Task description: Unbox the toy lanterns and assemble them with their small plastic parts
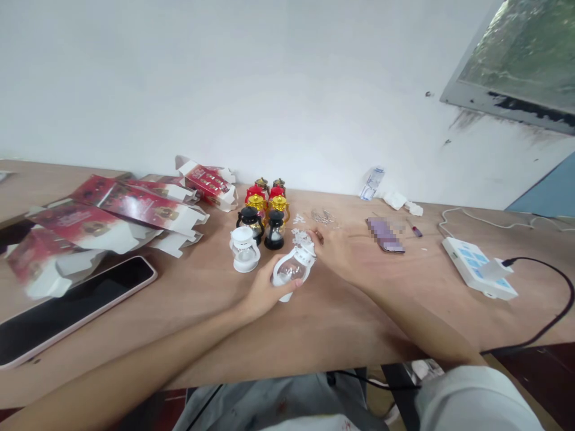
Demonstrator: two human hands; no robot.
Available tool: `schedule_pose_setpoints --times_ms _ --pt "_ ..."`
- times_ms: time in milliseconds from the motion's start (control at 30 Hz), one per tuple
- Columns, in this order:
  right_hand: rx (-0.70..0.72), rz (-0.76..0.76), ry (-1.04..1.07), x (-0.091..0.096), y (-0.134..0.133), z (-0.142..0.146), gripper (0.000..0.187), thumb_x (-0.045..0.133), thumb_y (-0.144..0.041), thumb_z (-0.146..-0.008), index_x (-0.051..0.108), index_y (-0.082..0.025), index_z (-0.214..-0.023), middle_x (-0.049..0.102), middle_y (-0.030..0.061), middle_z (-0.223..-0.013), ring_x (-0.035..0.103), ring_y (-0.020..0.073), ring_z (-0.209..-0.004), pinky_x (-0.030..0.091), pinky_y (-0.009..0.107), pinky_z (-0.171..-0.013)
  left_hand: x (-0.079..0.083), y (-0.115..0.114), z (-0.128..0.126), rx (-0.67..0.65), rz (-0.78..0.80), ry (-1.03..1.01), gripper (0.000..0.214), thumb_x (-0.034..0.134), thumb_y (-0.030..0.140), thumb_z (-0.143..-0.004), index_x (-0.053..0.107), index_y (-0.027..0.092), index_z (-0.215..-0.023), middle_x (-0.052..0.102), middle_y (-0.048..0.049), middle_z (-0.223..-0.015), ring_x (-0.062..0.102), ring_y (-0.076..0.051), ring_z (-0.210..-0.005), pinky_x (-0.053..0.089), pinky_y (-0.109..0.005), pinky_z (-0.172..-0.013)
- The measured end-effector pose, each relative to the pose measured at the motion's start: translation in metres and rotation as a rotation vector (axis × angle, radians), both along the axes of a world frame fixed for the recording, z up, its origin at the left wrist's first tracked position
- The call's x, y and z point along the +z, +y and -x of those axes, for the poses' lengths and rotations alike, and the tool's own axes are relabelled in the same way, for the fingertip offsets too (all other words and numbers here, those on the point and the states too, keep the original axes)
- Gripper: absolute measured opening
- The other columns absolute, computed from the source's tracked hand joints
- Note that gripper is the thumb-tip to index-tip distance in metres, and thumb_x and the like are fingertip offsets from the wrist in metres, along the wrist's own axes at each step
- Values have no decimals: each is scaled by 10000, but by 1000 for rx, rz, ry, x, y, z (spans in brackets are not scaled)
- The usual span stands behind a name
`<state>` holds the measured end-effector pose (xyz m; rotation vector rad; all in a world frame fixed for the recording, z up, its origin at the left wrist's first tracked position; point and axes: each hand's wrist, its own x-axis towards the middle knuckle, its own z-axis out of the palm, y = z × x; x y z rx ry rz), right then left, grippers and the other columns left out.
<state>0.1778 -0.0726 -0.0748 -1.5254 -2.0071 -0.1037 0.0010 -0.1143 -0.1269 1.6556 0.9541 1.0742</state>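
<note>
My left hand (265, 290) is wrapped round a small white lantern (294, 268) with a clear globe, its thumb across the lower body. The lantern tilts, its top leaning to the right. Just past that top, my right hand (333, 250) has its fingers curled in; whatever they pinch, if anything, is hidden. Small white plastic pieces (300, 236) lie in a pile beside those fingers. Another white lantern (245, 263) stands left of the held one. Behind it, black lanterns (274, 230), gold lanterns (278, 203), red ones and dark bronze ones stand in two columns.
Flattened red boxes (112, 215) cover the left side, behind a large phone (81, 311). Thin metal pieces (324, 216) lie behind my right hand. Farther right are a purple phone (385, 234), a small screwdriver (415, 228), crumpled tissue (395, 200) and a corded power strip (478, 266).
</note>
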Motion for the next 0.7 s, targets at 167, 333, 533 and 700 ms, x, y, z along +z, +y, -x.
schedule_pose_setpoints --times_ms 167,333,533,700 --pt "24 155 -15 13 -3 0 182 510 -218 -837 635 -161 -718 631 33 -604 535 144 -532 353 251 -542 4 -5 3 -31 -119 94 431 653 396 -748 523 175 -1094 628 -33 -1003 578 -177 -893 445 -266 -785" --pt "96 302 172 19 -1 -3 176 521 -191 -822 626 -157 -685 615 10 -537 546 127 -500 385 239 -536 8 -8 3 -17 -129 133 420 647 414 -748 529 171 -1070 628 -33 -966 580 -180 -872 448 -273 -776" --pt "159 78 430 24 -4 -13 160 574 -277 -812 647 -185 -703 661 18 -653 606 147 -602 471 266 -580 1 2 1 88 9 62 463 648 440 -733 543 172 -1096 640 -52 -1042 591 -221 -979 457 -334 -868" --pt "364 -297 173 23 -37 -16 146 556 -272 -841 662 -231 -749 657 59 -977 607 185 -911 494 360 -798 -1 6 0 127 25 40 503 665 440 -710 549 167 -1116 653 -61 -1054 600 -237 -979 463 -364 -875"
